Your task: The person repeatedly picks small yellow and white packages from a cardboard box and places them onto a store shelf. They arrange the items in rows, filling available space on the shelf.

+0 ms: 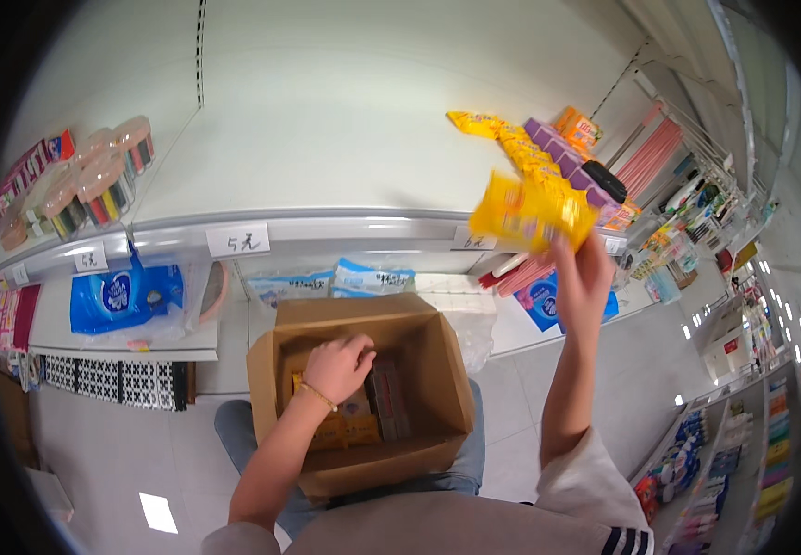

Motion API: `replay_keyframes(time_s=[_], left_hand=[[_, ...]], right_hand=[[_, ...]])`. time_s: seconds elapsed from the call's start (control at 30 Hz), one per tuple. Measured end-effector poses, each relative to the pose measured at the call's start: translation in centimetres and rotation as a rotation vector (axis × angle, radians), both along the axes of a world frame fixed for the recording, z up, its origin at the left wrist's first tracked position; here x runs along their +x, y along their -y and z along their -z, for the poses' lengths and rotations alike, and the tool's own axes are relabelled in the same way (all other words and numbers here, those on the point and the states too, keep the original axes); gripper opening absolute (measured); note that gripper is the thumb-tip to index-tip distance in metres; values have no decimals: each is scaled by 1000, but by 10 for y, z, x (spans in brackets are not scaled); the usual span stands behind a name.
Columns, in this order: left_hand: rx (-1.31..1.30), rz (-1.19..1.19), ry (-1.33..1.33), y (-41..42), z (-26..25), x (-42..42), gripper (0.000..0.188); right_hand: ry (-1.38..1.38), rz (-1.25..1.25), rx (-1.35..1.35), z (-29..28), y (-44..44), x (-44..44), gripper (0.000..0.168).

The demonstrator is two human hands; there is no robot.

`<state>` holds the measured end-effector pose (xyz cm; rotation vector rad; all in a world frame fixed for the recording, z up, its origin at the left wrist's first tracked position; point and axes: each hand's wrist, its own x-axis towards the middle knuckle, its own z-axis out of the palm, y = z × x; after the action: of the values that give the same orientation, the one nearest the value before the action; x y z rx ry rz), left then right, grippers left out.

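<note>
My right hand (pixel 583 277) grips a yellow packet (pixel 532 211), blurred, in front of the shelf's right part. Behind it, a row of similar yellow packets (pixel 522 149) runs back along the white shelf (pixel 331 152). My left hand (pixel 338 368) hangs over an open cardboard box (pixel 435 374), its fingers curled together and nothing visible in them. Inside the box lie yellow packets (pixel 345 431) and a narrow clear-wrapped pack (pixel 390 402); my left hand and forearm hide part of the contents. The box rests on my lap.
Purple boxes (pixel 563 156) and a black object (pixel 605 180) stand right of the packet row. Peach-lidded clear jars (pixel 105 177) sit at left. A shelf rail (pixel 345 232) with price tags crosses ahead. Below are a blue package (pixel 126 298) and white-blue bags (pixel 372 276).
</note>
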<state>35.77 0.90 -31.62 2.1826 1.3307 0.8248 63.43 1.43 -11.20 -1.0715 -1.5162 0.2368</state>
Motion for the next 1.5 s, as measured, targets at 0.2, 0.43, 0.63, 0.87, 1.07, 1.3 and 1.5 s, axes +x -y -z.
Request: replay_keyframes(time_s=[0.2, 0.43, 0.63, 0.87, 1.07, 1.3, 1.5], left_hand=[[23, 73, -86, 0, 10, 6, 11], [-48, 108, -221, 1, 17, 1, 18], [-145, 149, -297, 1, 20, 0, 22], [-189, 194, -317, 2, 22, -4, 23], [-217, 227, -392, -1, 17, 8, 25], [-366, 152, -557, -4, 25, -9, 30], [-390, 176, -670, -2, 31, -10, 30]], right_hand=[[113, 173, -178, -50, -185, 60, 33], [103, 405, -473, -26, -281, 67, 38], [467, 668, -399, -9, -287, 56, 37], [687, 694, -224, 7, -294, 40, 34], [1038, 471, -465, -3, -312, 92, 43], [585, 9, 412, 10, -81, -67, 25], [482, -370, -554, 172, 67, -89, 13]])
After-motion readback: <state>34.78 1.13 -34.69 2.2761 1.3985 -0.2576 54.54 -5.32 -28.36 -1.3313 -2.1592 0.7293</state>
